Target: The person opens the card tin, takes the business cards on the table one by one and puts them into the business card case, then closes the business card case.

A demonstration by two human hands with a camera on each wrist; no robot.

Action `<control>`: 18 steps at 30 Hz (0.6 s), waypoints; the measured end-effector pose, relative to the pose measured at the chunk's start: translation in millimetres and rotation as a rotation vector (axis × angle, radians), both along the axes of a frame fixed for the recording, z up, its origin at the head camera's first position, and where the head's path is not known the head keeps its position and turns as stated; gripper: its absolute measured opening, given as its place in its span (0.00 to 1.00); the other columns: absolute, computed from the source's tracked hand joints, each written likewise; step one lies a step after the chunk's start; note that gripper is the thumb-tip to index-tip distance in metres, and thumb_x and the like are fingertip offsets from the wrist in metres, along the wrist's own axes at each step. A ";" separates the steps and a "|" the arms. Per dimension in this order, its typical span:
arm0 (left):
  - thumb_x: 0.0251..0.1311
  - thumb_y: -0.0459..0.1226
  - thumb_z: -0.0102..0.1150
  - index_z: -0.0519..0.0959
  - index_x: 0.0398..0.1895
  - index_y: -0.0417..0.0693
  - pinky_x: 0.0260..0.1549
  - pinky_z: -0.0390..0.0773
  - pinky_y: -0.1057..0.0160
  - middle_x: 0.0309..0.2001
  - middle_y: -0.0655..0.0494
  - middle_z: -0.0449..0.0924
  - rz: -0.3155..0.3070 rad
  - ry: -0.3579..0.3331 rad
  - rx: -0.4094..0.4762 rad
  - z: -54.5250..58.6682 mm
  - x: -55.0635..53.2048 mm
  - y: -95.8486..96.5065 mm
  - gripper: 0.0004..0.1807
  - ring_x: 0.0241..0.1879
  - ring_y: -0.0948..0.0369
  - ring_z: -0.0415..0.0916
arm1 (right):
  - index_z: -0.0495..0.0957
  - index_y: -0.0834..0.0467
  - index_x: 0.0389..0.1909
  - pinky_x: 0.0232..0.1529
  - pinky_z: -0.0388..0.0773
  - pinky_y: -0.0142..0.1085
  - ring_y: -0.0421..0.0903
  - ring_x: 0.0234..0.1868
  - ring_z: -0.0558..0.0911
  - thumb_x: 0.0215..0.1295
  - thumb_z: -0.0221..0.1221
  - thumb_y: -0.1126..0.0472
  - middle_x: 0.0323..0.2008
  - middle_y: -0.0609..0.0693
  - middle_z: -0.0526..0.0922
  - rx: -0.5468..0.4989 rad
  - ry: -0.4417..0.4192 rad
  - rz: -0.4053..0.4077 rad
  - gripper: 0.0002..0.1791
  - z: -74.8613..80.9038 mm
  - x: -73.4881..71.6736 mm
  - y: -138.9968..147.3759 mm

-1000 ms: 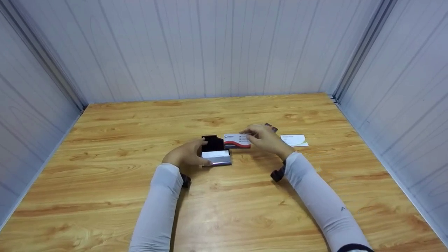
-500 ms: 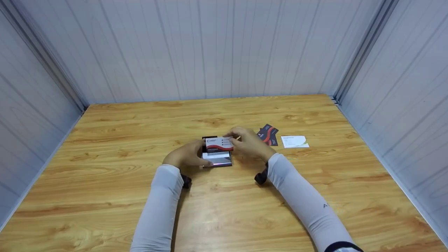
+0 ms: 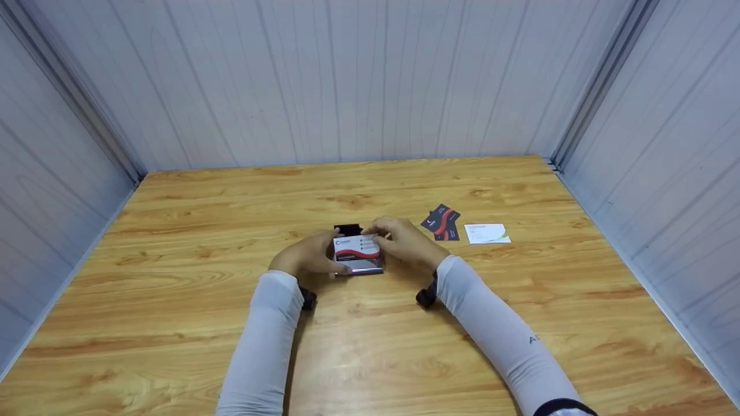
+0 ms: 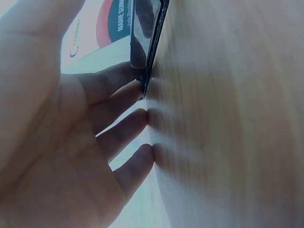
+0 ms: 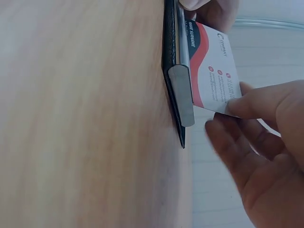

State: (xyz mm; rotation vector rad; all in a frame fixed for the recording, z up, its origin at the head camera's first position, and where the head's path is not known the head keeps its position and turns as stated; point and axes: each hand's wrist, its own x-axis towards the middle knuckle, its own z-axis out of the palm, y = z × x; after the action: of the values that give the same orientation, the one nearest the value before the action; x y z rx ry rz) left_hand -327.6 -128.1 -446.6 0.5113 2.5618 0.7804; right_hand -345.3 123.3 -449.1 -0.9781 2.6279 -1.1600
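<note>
A business card case (image 3: 365, 267) lies opened on the table, with a shiny metal pocket in front and a dark lid behind. My left hand (image 3: 307, 254) holds its left end, thumb at the front edge and fingers toward the back. In the left wrist view, fingertips touch the case's corner and the table. My right hand (image 3: 407, 241) pinches the right edge of a white, red and dark business card (image 3: 350, 245) between thumb and fingers. The right wrist view shows that card (image 5: 216, 71) tilted, its dark lower edge at the opening of the metal pocket (image 5: 183, 90).
Two dark business cards with red waves (image 3: 442, 218) overlap on the table, right of my right hand. Farther right lies a white card with a green corner (image 3: 485, 233). Pale panel walls (image 3: 358, 81) enclose the wooden table (image 3: 370, 346) at the back and sides.
My right hand has carried the business card left and down, from beside the case to over its metal pocket. The dark cards have come into full view. My left hand has stayed at the case.
</note>
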 end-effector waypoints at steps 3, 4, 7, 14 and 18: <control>0.55 0.55 0.73 0.50 0.80 0.43 0.71 0.53 0.46 0.77 0.44 0.53 0.006 -0.004 0.001 0.2 0.7 -0.2 0.58 0.75 0.48 0.50 | 0.83 0.56 0.54 0.52 0.78 0.39 0.43 0.51 0.80 0.74 0.56 0.67 0.52 0.48 0.83 0.020 0.000 0.014 0.13 -0.1 0.2 0.3; 0.55 0.54 0.73 0.50 0.80 0.43 0.71 0.54 0.45 0.77 0.44 0.54 0.006 -0.005 0.005 -0.1 0.9 -0.4 0.58 0.75 0.48 0.52 | 0.83 0.57 0.54 0.52 0.78 0.39 0.43 0.51 0.80 0.74 0.56 0.67 0.52 0.49 0.83 0.026 0.002 0.021 0.13 -0.1 0.1 0.4; 0.55 0.54 0.73 0.52 0.80 0.44 0.70 0.57 0.45 0.76 0.45 0.56 0.006 -0.005 0.010 -0.8 0.5 -0.3 0.56 0.73 0.49 0.55 | 0.82 0.58 0.55 0.53 0.78 0.40 0.44 0.52 0.80 0.74 0.55 0.67 0.52 0.50 0.84 0.047 0.006 0.043 0.13 0.0 -0.5 0.4; 0.56 0.58 0.71 0.54 0.80 0.49 0.71 0.54 0.44 0.78 0.47 0.50 0.003 -0.007 -0.013 0.4 1.5 -0.6 0.55 0.76 0.49 0.49 | 0.79 0.59 0.60 0.55 0.75 0.43 0.47 0.53 0.77 0.75 0.54 0.66 0.56 0.54 0.80 0.171 -0.002 0.102 0.16 0.2 -0.5 1.7; 0.56 0.58 0.70 0.54 0.80 0.48 0.71 0.54 0.45 0.79 0.47 0.49 -0.011 -0.004 -0.009 0.8 1.3 -1.1 0.54 0.76 0.48 0.48 | 0.79 0.57 0.61 0.55 0.74 0.43 0.48 0.52 0.76 0.75 0.54 0.64 0.56 0.54 0.78 0.260 -0.009 0.145 0.17 -0.2 0.2 2.7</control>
State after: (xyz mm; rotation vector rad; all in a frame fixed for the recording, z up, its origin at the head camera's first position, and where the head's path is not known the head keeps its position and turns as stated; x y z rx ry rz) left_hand -326.2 -129.2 -445.8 0.5198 2.5557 0.7657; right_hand -345.1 126.0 -449.3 -1.0839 2.5655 -0.7654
